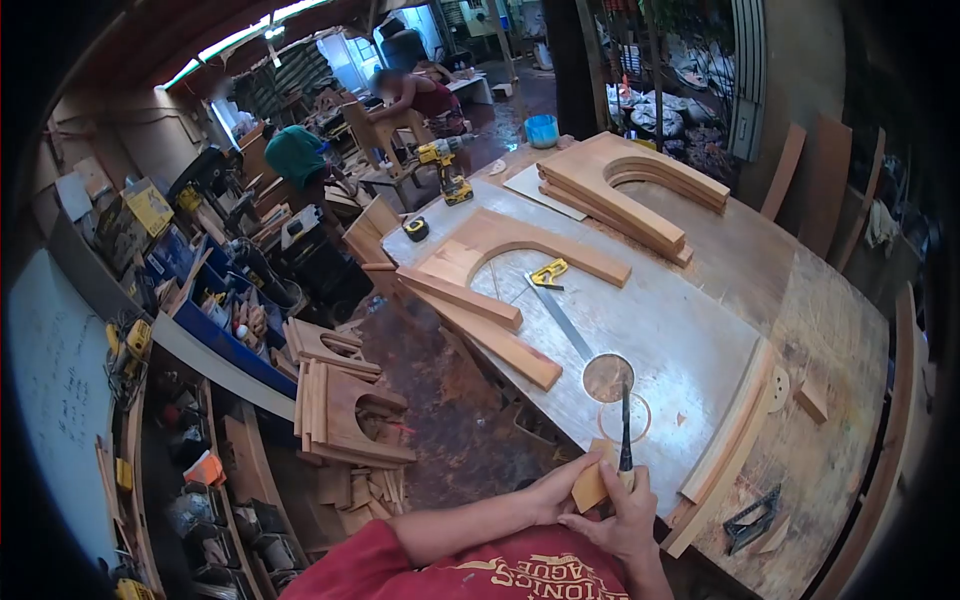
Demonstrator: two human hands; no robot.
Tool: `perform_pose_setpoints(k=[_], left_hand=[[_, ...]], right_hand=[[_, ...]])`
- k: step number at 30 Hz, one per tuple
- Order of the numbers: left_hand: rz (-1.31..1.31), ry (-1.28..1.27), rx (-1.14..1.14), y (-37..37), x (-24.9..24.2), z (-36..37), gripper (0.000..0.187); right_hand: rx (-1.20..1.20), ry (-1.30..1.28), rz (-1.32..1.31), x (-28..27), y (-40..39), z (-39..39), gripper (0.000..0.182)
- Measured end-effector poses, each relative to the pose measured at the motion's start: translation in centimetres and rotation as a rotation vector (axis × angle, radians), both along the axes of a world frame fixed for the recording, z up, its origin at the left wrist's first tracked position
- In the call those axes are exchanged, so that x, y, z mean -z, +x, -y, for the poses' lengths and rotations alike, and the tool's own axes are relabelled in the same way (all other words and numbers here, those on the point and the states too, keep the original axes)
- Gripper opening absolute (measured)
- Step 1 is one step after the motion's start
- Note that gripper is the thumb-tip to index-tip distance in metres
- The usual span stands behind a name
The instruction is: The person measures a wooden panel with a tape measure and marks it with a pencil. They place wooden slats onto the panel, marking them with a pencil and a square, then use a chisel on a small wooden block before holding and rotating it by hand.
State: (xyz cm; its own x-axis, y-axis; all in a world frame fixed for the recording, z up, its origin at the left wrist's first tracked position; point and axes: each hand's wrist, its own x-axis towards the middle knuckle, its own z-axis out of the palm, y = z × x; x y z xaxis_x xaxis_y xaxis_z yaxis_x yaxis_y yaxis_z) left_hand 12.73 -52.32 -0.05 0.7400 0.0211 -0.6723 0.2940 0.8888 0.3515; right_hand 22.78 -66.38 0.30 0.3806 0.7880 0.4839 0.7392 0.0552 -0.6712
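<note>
Close to my body at the table's near edge, my left hand is closed on a small flat tan piece, its material unclear. Beside it, my right hand grips a slim tool with a long dark blade pointing away from me and a pale handle. Its blade overlaps a round hole and a thin ring on the metal-topped table. Past the hole lies a combination square with a yellow head.
Arched wooden frames lie on the table, with a stack of similar ones behind. A cordless drill and tape measure are at the far left corner. Curved strips lie right. Two people are in the background.
</note>
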Motion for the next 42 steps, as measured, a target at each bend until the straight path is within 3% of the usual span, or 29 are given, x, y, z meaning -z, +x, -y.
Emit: perform_pose_setpoints(k=[6,9,13,16,17,18,19,20,22,23,24,25,26,27,28,30,34,37,40,42], left_hand=[[0.051,-0.072,0.036,-1.9,2.0,-2.1,0.047],[-0.097,0.001,-0.051,-0.8,2.4,-1.4,0.047],[0.147,-0.039,0.090,-1.0,4.5,-1.5,0.045],[-0.088,-0.019,0.021,-0.6,3.5,-0.6,0.045],[-0.038,-0.032,-0.087,-0.4,5.7,1.0,0.045],[0.033,0.001,-0.179,0.2,8.4,0.9,0.046],[-0.064,0.041,-0.024,-0.1,8.1,0.5,0.048],[0.036,-0.059,0.054,-0.3,6.9,0.2,0.052],[-0.158,0.019,0.126,0.6,2.3,0.5,0.057],[-0.225,0.118,0.246,0.9,3.6,0.3,0.062],[-0.127,0.327,0.271,0.0,4.0,0.1,0.068],[-0.086,0.731,0.243,0.0,1.6,0.3,0.077],[-0.084,1.324,0.164,0.1,0.9,1.2,0.054],[0.018,1.756,0.133,0.2,-0.1,1.2,0.047],[0.081,1.883,0.166,0.6,-0.4,1.4,0.059],[0.123,1.802,0.226,1.9,1.7,1.6,0.068],[0.121,1.559,0.271,3.7,5.0,-0.2,0.048],[0.196,1.528,0.284,3.6,8.7,-2.7,0.045],[0.195,1.538,0.567,5.2,9.7,-5.2,0.041],[0.228,1.594,0.652,6.7,9.0,-5.5,0.041]], right_hand=[[0.064,-0.071,0.024,2.1,0.8,0.5,0.096],[0.015,-0.074,0.047,1.6,0.4,-0.2,0.094],[0.040,-0.094,0.004,3.2,0.4,-0.9,0.083],[0.086,-0.161,-0.067,3.1,0.7,-0.3,0.076],[0.103,-0.184,-0.102,2.7,1.0,-0.1,0.073],[0.123,-0.153,0.032,3.9,1.0,-0.1,0.068],[0.109,-0.065,0.022,3.8,1.4,-1.3,0.066],[0.086,-0.037,-0.001,3.6,1.1,-0.4,0.064],[0.166,-0.023,0.050,4.3,2.3,-0.4,0.063],[0.207,-0.048,0.064,5.1,2.6,-0.3,0.062],[0.266,-0.029,-0.005,5.8,3.1,-0.4,0.046],[0.317,-0.050,-0.240,2.5,3.1,-0.8,0.041],[0.314,0.035,-0.468,4.4,3.5,-0.8,0.036],[0.388,0.012,-0.525,5.5,3.5,-0.9,0.038],[0.391,0.025,-0.747,3.5,3.1,-1.3,0.041],[0.420,-0.140,-0.774,4.3,3.0,-1.5,0.047],[0.495,-0.175,-0.876,7.0,4.3,-1.3,0.049],[0.450,-0.274,-0.839,6.9,4.3,-0.2,0.048],[0.538,-0.183,-0.787,7.6,2.8,1.1,0.046],[0.656,-0.316,-0.837,5.7,2.5,2.2,0.047]])
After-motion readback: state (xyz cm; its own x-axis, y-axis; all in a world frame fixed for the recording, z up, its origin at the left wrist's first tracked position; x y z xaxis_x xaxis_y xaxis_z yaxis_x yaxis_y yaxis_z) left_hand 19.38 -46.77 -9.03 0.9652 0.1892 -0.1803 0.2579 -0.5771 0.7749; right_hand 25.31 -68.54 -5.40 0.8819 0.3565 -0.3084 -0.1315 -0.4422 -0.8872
